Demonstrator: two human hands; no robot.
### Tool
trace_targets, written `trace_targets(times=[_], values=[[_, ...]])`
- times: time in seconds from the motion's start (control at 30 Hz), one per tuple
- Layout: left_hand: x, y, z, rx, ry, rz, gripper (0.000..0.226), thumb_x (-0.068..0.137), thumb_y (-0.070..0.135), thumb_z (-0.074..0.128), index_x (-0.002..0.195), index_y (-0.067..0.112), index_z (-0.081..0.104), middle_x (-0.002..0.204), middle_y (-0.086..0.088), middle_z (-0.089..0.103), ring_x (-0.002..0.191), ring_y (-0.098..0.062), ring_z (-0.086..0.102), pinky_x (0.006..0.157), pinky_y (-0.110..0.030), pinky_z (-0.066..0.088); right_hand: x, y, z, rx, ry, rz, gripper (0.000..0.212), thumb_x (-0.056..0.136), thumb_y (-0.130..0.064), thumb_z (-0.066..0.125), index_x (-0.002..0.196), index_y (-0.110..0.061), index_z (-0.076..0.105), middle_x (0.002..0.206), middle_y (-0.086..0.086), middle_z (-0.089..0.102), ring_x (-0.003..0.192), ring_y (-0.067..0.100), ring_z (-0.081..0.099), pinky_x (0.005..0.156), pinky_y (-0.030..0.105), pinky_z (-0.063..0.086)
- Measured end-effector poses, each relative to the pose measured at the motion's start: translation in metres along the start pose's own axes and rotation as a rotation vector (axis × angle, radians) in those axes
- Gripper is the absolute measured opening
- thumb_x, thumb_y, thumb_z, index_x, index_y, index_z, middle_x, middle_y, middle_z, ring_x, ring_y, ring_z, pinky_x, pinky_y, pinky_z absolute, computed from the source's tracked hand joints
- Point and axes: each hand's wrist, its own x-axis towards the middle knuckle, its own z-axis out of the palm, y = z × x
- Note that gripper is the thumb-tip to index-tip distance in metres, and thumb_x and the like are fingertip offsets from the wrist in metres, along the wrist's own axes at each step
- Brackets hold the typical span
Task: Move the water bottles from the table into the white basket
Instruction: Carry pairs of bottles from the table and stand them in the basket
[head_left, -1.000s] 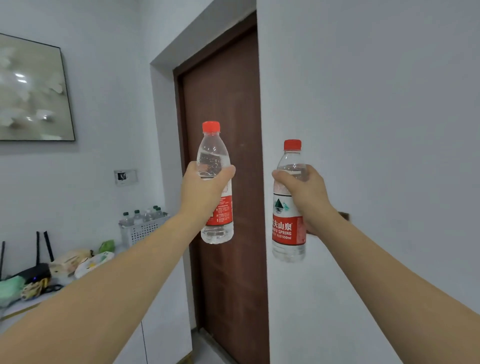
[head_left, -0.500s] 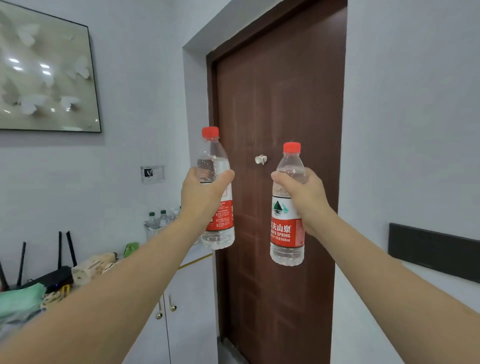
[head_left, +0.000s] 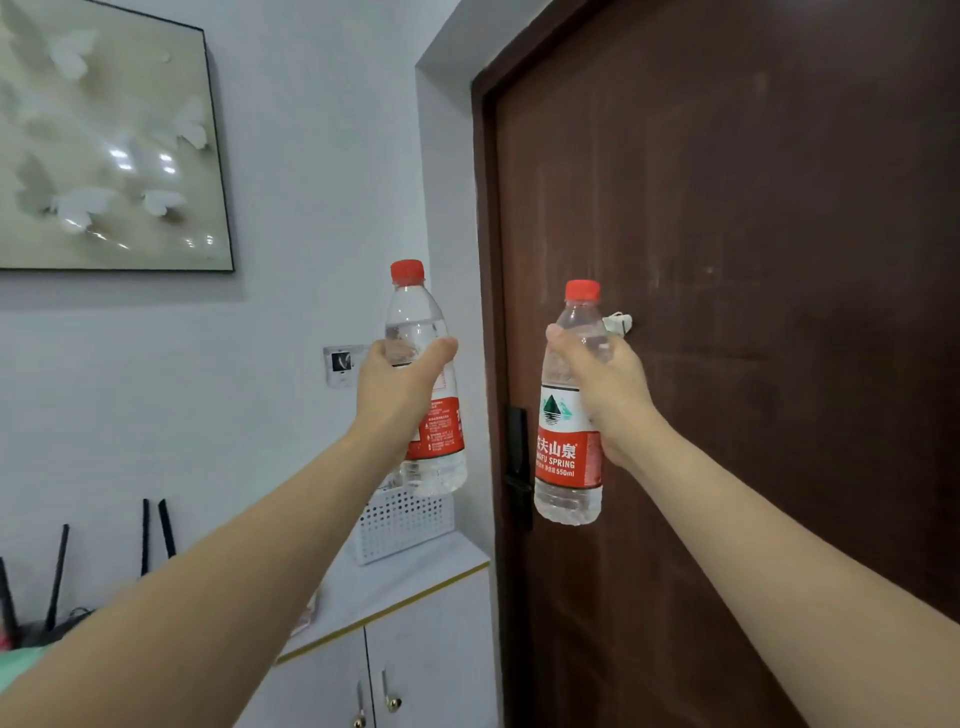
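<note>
Both arms are reaching forward and upward, nearly straight, each raising a water bottle upright in front of the person. The left hand (head_left: 402, 382) is wrapping its grip around the upper body of the left water bottle (head_left: 434, 415), thumb crossing the front just above the red label, the red cap standing clear above the fingers. The right hand (head_left: 605, 387) is clenching the shoulder of the right water bottle (head_left: 566, 452), the thumb curling across the front below the neck and the palm covering the bottle's right side; its red and white label is facing the camera. The two bottles are hanging in the air side by side, apart from each other, both well above the cabinet.

The white perforated basket (head_left: 402, 525) is sitting at the far right end of the white cabinet surface (head_left: 415, 577), just beside the dark brown door (head_left: 753, 260), and is showing directly beneath the left bottle. A framed butterfly picture (head_left: 109, 135) is hanging on the wall at the upper left, and black router antennas (head_left: 156, 530) are standing at the lower left.
</note>
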Motion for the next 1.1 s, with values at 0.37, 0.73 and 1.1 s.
trace_targets(times=[0.37,0.73,1.1], values=[[0.138,-0.085,-0.016,0.052,0.050,-0.009,0.045,0.063,0.046,0.081,0.099,0.026,0.061,0.085,-0.003,0.075,0.069,-0.020,0.075,0.060,-0.034,0.060,0.120,0.109,0.081,0.103,-0.065,0.103,0.032,0.080,-0.035,0.077,0.104,-0.021,0.060,0.097,0.006,0.072,0.086,0.025,0.072,0.076,0.038,0.059],[0.297,-0.191,-0.073,0.085,0.021,-0.044,0.040,0.069,0.047,0.079,0.100,0.029,0.060,0.087,0.001,0.075,0.067,-0.014,0.074,0.055,-0.028,0.055,0.235,0.228,0.197,0.097,-0.080,0.079,0.041,0.086,-0.044,0.069,0.118,-0.022,0.055,0.099,0.001,0.071,0.077,0.011,0.072,0.062,0.025,0.056],[0.413,-0.305,-0.135,0.083,0.031,-0.187,0.039,0.074,0.043,0.080,0.101,0.027,0.056,0.095,-0.002,0.071,0.078,-0.017,0.073,0.061,-0.031,0.054,0.316,0.364,0.309,-0.042,-0.136,0.141,0.044,0.086,-0.048,0.065,0.120,-0.029,0.046,0.114,-0.005,0.062,0.095,0.013,0.067,0.069,0.027,0.049]])
